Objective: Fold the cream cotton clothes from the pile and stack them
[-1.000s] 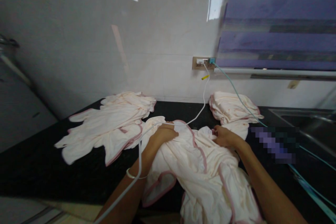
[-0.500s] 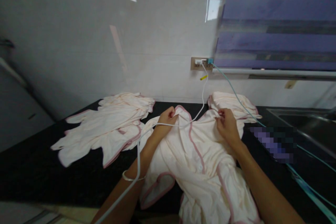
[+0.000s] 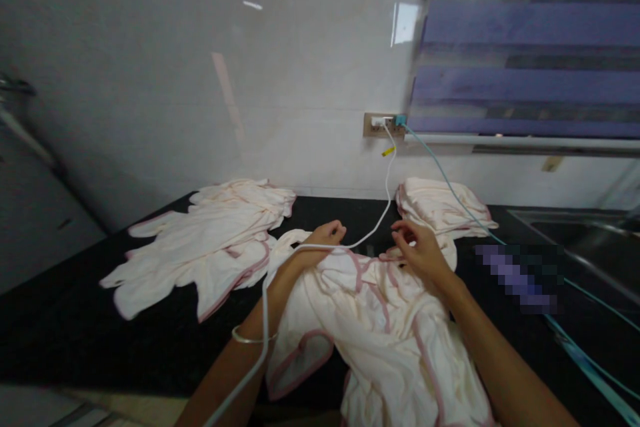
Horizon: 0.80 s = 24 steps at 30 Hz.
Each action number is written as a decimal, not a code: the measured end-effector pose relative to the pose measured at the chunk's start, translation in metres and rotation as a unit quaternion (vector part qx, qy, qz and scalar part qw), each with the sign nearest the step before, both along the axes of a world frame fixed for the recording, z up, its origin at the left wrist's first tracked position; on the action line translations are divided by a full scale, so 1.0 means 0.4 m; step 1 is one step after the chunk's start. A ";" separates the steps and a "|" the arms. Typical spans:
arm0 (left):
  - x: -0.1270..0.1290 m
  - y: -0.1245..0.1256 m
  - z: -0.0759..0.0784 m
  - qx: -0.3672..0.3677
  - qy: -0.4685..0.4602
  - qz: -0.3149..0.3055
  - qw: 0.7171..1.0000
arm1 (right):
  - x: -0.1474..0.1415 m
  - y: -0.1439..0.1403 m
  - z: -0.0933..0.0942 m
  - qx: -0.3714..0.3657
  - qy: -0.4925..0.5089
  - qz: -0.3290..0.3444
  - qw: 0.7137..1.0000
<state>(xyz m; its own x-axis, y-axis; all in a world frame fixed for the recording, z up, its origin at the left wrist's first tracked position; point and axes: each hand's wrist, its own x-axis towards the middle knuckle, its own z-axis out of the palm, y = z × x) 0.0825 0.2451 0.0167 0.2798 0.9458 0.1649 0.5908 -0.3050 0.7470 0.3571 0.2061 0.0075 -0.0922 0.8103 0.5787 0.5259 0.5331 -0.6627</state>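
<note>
A cream garment with pink trim [image 3: 380, 340] lies in front of me, its upper edge slumped and crumpled. My left hand [image 3: 326, 236] hovers just past that edge, fingers loosely curled with a small gap and no cloth seen in them. On the other side, my right hand [image 3: 417, 247] has thumb and fingers apart, close above the garment's pink edging. It holds nothing that I can see. A white cable [image 3: 305, 248] passes over my left wrist and forearm.
Similar garments lie spread in a pile [image 3: 210, 233] at the left on the black counter [image 3: 125, 353]. A folded stack [image 3: 440, 203] stands at the back right, near a sink [image 3: 590, 233]. Cables run from the wall socket [image 3: 384, 125]; a teal cord [image 3: 440, 167] crosses the stack.
Both hands have let go of the garment's raised upper edge. The cloth has dropped toward me into folds. My right fingers have spread, and both hands sit slightly lower.
</note>
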 end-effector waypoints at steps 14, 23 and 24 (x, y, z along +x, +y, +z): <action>-0.008 -0.032 -0.004 0.010 0.203 -0.088 0.975 | 0.052 0.031 -0.056 -0.201 -0.257 0.037 0.944; -0.007 0.001 0.032 0.147 0.042 0.092 0.984 | 0.068 0.015 -0.022 -0.197 -0.231 0.030 0.952; -0.010 0.004 0.035 0.149 0.030 0.102 0.983 | 0.062 0.013 -0.014 -0.173 -0.215 0.012 0.961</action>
